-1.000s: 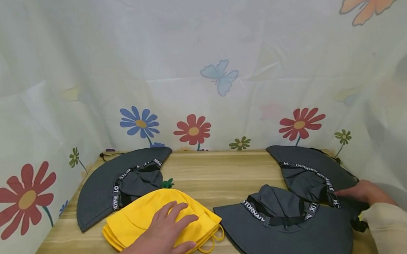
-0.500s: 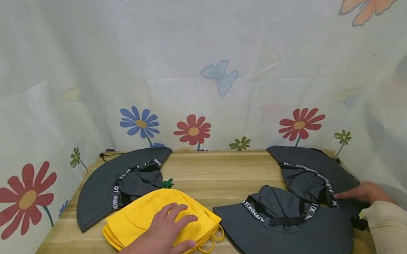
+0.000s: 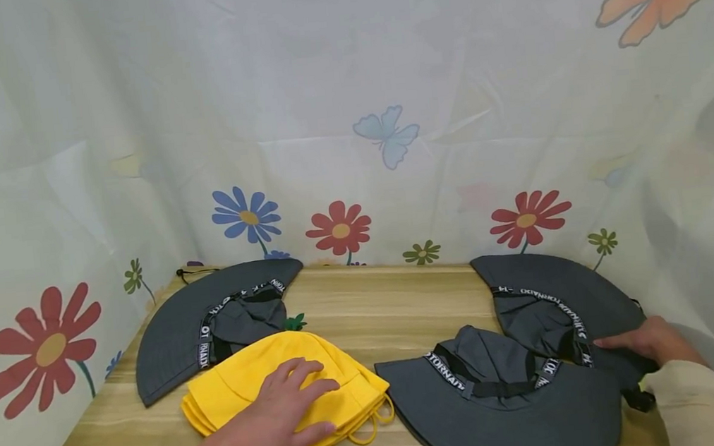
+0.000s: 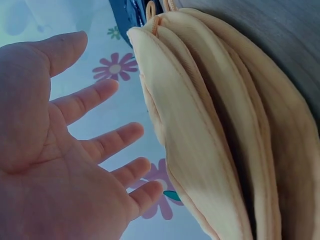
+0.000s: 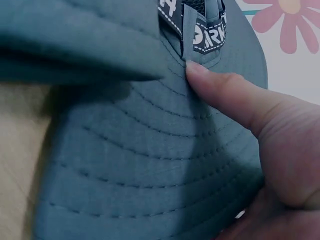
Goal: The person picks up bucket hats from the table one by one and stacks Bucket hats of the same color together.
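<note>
Cloth suggests the rearmost right grey hat (image 3: 557,297) on the table (image 3: 389,298) will handle light and floppy-crowned, best held by its firmer brim (image 5: 140,165), which the right hand (image 3: 657,340) pinches, while the left hand (image 3: 272,418) spreads beside the yellow bundle (image 3: 339,384).

The person's left hand (image 3: 275,421) is held palm down, its fingers fanned apart and only gently bent, the thumb set well off from them. Over on the other side the right hand (image 3: 657,340) pinches, thumb stretched out on top and pointing inward; its other fingers are mostly hidden underneath; the right forearm (image 3: 698,402) reaches forward behind it.
</note>
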Demonstrator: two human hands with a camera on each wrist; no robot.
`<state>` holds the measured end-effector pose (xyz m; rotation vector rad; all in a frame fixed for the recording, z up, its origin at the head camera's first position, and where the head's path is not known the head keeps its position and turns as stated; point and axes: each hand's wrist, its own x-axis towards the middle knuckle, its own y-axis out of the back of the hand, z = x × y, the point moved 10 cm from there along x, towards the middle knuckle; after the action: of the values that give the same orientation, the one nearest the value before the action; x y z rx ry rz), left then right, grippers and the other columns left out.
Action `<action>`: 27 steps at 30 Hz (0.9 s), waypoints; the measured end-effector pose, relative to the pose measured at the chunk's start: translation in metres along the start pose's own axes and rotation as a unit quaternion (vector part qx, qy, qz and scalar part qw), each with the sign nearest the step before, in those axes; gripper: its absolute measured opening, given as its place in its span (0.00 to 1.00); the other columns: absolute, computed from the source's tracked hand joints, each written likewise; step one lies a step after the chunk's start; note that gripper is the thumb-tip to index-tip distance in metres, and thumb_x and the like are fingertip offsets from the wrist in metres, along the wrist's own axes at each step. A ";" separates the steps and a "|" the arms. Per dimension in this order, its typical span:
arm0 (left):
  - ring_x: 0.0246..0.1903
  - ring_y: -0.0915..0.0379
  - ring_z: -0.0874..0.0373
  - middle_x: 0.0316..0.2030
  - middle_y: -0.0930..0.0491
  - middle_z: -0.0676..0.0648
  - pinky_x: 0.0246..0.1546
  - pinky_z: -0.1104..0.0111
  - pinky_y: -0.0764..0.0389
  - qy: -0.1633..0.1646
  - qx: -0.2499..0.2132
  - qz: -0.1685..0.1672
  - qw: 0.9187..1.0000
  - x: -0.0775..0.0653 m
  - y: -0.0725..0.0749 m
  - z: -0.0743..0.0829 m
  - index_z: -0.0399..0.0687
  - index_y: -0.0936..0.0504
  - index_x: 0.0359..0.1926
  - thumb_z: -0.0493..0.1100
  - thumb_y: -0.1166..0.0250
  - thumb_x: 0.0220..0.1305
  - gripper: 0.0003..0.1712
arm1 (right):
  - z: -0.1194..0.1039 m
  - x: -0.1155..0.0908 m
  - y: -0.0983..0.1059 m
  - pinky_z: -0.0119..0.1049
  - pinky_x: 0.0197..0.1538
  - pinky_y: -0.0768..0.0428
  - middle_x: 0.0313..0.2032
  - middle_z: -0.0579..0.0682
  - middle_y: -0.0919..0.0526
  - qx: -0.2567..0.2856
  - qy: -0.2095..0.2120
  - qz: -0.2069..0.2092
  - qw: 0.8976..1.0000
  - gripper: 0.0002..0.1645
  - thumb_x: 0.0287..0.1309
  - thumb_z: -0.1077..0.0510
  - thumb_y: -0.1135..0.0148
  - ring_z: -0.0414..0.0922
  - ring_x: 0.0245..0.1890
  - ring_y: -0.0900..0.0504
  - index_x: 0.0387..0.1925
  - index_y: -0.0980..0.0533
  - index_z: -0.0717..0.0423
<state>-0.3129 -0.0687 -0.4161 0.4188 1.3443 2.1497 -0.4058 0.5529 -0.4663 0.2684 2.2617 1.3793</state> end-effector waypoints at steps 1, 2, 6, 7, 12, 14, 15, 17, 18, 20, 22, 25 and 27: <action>0.72 0.44 0.38 0.70 0.34 0.45 0.67 0.33 0.40 0.000 0.001 -0.001 1.000 0.000 0.000 0.000 0.61 0.25 0.67 0.62 0.36 0.70 0.29 | 0.000 0.002 0.001 0.66 0.69 0.33 0.65 0.89 0.48 0.001 0.012 -0.002 1.000 0.77 0.49 0.36 0.23 0.79 0.65 0.40 0.66 0.56 0.94; 0.72 0.44 0.38 0.70 0.33 0.45 0.67 0.33 0.40 0.000 0.001 -0.002 1.000 -0.001 0.000 0.000 0.61 0.25 0.67 0.63 0.36 0.70 0.29 | -0.001 0.003 0.002 0.67 0.68 0.33 0.65 0.88 0.47 0.005 0.023 -0.004 1.000 0.77 0.50 0.36 0.23 0.80 0.64 0.39 0.66 0.56 0.93; 0.72 0.44 0.37 0.68 0.31 0.45 0.67 0.33 0.40 -0.003 0.004 -0.010 1.000 -0.001 0.000 -0.001 0.61 0.23 0.65 0.63 0.37 0.70 0.27 | -0.009 0.007 0.015 0.66 0.59 0.25 0.64 0.87 0.40 0.016 0.103 0.014 0.994 0.69 0.55 0.35 0.27 0.78 0.58 0.30 0.68 0.50 0.87; 0.72 0.44 0.37 0.68 0.31 0.45 0.67 0.33 0.40 -0.004 0.005 -0.011 1.000 -0.001 0.000 -0.001 0.61 0.23 0.65 0.63 0.37 0.70 0.27 | -0.013 0.006 0.019 0.65 0.56 0.22 0.63 0.85 0.37 0.026 0.118 0.021 0.992 0.65 0.57 0.36 0.28 0.77 0.56 0.27 0.69 0.48 0.85; 0.70 0.41 0.40 0.65 0.29 0.47 0.67 0.35 0.37 -0.009 0.012 -0.004 1.000 -0.001 0.002 -0.003 0.60 0.21 0.62 0.62 0.36 0.70 0.25 | -0.028 -0.009 0.033 0.56 0.44 0.16 0.59 0.82 0.28 0.078 0.154 0.049 0.984 0.53 0.64 0.39 0.33 0.67 0.45 0.16 0.69 0.40 0.78; 0.68 0.39 0.41 0.63 0.27 0.49 0.65 0.37 0.35 -0.007 0.019 0.002 1.000 0.000 0.003 -0.003 0.60 0.21 0.61 0.61 0.35 0.69 0.25 | -0.034 -0.016 0.035 0.53 0.43 0.14 0.61 0.82 0.29 0.101 0.158 0.043 0.981 0.52 0.66 0.40 0.35 0.61 0.43 0.14 0.71 0.41 0.76; 0.67 0.38 0.42 0.62 0.27 0.49 0.65 0.37 0.34 -0.007 0.022 0.005 1.000 0.001 0.003 -0.002 0.59 0.20 0.61 0.61 0.35 0.69 0.24 | -0.037 -0.020 0.035 0.51 0.42 0.14 0.62 0.81 0.30 0.108 0.162 0.038 0.980 0.52 0.68 0.40 0.36 0.57 0.43 0.14 0.72 0.43 0.76; 0.66 0.36 0.43 0.61 0.26 0.50 0.64 0.39 0.32 -0.002 0.027 0.010 1.000 0.002 0.003 -0.001 0.59 0.20 0.60 0.61 0.34 0.68 0.24 | -0.043 -0.028 0.036 0.45 0.41 0.13 0.64 0.80 0.31 0.121 0.173 0.028 0.977 0.52 0.70 0.40 0.38 0.48 0.41 0.14 0.74 0.46 0.75; 0.65 0.36 0.44 0.60 0.26 0.50 0.64 0.39 0.32 0.002 0.028 0.012 1.000 0.003 0.004 -0.001 0.59 0.20 0.60 0.61 0.33 0.68 0.24 | -0.047 -0.033 0.038 0.42 0.40 0.14 0.65 0.80 0.31 0.121 0.182 0.029 0.975 0.52 0.70 0.40 0.38 0.43 0.40 0.14 0.75 0.46 0.74; 0.66 0.36 0.44 0.60 0.26 0.51 0.65 0.40 0.32 0.012 0.027 0.010 1.000 0.005 0.003 0.000 0.60 0.20 0.60 0.61 0.33 0.67 0.24 | -0.055 -0.042 0.043 0.38 0.38 0.15 0.60 0.76 0.24 0.124 0.206 0.037 0.970 0.50 0.71 0.42 0.38 0.35 0.37 0.15 0.75 0.45 0.72; 0.66 0.36 0.46 0.61 0.26 0.51 0.66 0.41 0.32 0.022 0.026 0.008 0.999 0.007 0.003 -0.001 0.61 0.21 0.61 0.63 0.34 0.68 0.25 | -0.063 -0.052 0.049 0.35 0.37 0.16 0.55 0.66 0.17 0.126 0.227 0.046 0.965 0.48 0.71 0.43 0.38 0.29 0.35 0.18 0.74 0.44 0.72; 0.66 0.36 0.48 0.63 0.26 0.53 0.67 0.42 0.32 0.028 0.021 0.006 0.999 0.012 0.002 -0.002 0.64 0.22 0.63 0.65 0.37 0.69 0.26 | -0.076 -0.066 0.059 0.33 0.36 0.16 0.46 0.33 0.17 0.137 0.257 0.064 0.955 0.45 0.70 0.46 0.36 0.25 0.34 0.18 0.73 0.42 0.71; 0.67 0.36 0.50 0.64 0.27 0.54 0.68 0.44 0.31 0.026 0.016 0.010 0.999 0.014 0.003 -0.001 0.65 0.23 0.64 0.66 0.39 0.70 0.27 | -0.085 -0.076 0.066 0.31 0.35 0.16 0.43 0.22 0.23 0.134 0.268 0.075 0.951 0.44 0.70 0.46 0.36 0.23 0.34 0.20 0.74 0.41 0.69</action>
<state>-0.3251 -0.0619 -0.4144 0.3921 1.4111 2.1708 -0.3867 0.4878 -0.3539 0.1674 2.9426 1.3342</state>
